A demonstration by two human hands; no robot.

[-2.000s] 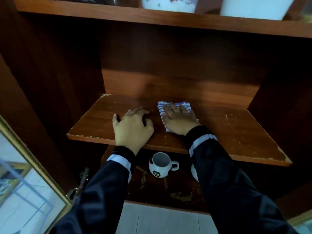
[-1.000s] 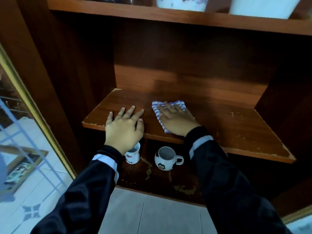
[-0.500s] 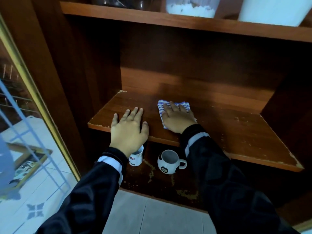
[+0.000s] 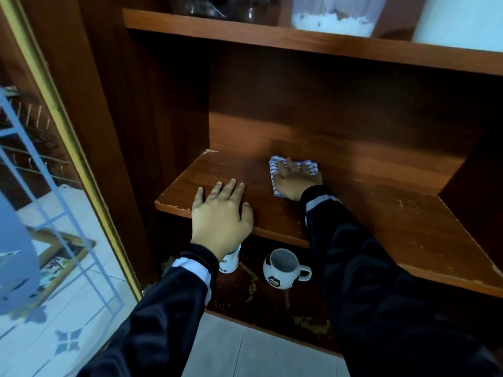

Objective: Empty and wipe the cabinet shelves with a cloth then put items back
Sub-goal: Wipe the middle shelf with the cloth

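The middle wooden shelf (image 4: 394, 219) of the cabinet carries only a blue-and-white checked cloth (image 4: 309, 165), lying near the back wall. My right hand (image 4: 295, 180) lies flat on that cloth with straight fingers and presses it onto the board. My left hand (image 4: 220, 213) rests flat on the shelf's front left edge, fingers spread, holding nothing. On the bottom board under the shelf stand a white football-patterned mug (image 4: 284, 269) and a small white cup (image 4: 230, 259), the cup partly hidden by my left wrist.
The upper shelf (image 4: 272, 36) holds glass jars, a container with white powder (image 4: 332, 17) and a white vessel (image 4: 460, 20). An open glass door with a gold frame (image 4: 68, 126) stands at the left. The floor below is tiled.
My right hand has pushed the cloth farther back on the shelf. My left hand stays flat on the front edge. The view has shifted left and closer.
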